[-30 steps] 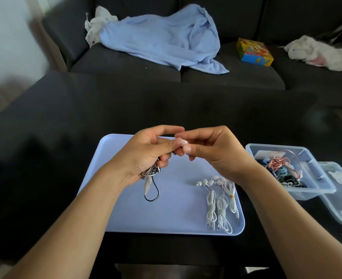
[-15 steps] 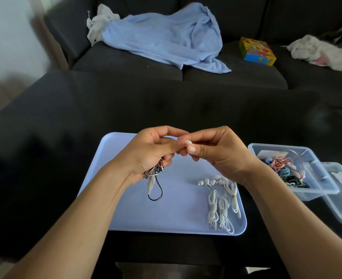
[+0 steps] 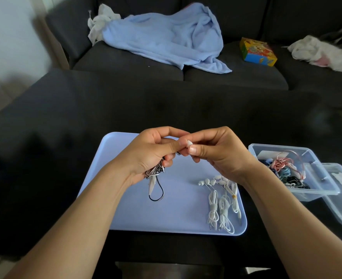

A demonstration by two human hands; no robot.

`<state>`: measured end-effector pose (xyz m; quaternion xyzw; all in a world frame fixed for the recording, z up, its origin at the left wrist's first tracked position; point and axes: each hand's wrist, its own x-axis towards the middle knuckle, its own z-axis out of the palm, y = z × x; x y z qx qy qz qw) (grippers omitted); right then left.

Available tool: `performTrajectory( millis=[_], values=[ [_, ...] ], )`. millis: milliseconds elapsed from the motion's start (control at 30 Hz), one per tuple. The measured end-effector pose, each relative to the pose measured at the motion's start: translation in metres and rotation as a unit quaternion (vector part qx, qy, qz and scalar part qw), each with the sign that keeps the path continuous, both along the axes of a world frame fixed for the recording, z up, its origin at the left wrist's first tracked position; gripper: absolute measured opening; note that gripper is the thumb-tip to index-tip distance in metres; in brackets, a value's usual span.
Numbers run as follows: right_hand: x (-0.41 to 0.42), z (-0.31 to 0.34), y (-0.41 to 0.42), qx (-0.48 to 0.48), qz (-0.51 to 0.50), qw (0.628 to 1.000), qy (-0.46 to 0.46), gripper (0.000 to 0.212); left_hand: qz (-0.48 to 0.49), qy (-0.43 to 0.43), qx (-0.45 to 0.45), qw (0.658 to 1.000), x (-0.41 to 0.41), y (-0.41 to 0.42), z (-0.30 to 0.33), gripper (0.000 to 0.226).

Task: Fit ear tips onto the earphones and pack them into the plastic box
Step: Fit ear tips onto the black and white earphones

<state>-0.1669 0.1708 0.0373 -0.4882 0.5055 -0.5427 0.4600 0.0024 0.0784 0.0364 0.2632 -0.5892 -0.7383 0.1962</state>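
both my forearms reach in over the lavender tray (image 3: 126, 214) on the dark desk (image 3: 45, 158), hands meeting above it. my left hand (image 3: 150, 156) curls round one bundled black-and-white earphone (image 3: 155, 178), its cable loop hanging down. my right hand (image 3: 216, 156) pinches one white ear tip (image 3: 188, 142) against it. three coiled white earphones (image 3: 222, 204) lie on the tray. one clear plastic box (image 3: 295, 190) stands to the right.

Bare tray (image 3: 126, 210) surface is lying open along its left edge beneath my left hand (image 3: 148, 156). White earphone bundles (image 3: 222, 200) are crowding its front right corner. The plastic box (image 3: 315, 190) is blocking passage just beyond the right edge.
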Motion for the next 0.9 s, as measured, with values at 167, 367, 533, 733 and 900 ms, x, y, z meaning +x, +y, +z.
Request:
performTrajectory(
  millis=[167, 367, 533, 733, 900],
  values=[
    [0.000, -0.002, 0.000, -0.013, -0.008, 1.000, 0.002, 0.019, -0.002, 0.003, -0.010, 1.000, 0.001, 0.000, 0.000, 0.033],
    [0.001, -0.004, -0.001, -0.027, -0.029, 0.998, 0.044, 0.021, 0.005, -0.008, -0.027, 1.000, 0.001, 0.000, 0.000, 0.034],
    [0.003, -0.002, -0.002, -0.042, -0.079, 0.993, 0.073, 0.026, 0.049, -0.002, -0.064, 0.997, 0.000, -0.002, -0.003, 0.022],
    [0.010, -0.007, -0.002, -0.066, -0.164, 0.977, 0.120, 0.011, 0.109, -0.018, -0.158, 0.981, -0.002, 0.000, -0.007, 0.017],
    [0.011, -0.008, -0.004, -0.048, -0.176, 0.979, 0.090, 0.008, 0.128, -0.028, -0.194, 0.972, -0.004, 0.001, -0.009, 0.015]
  ],
)
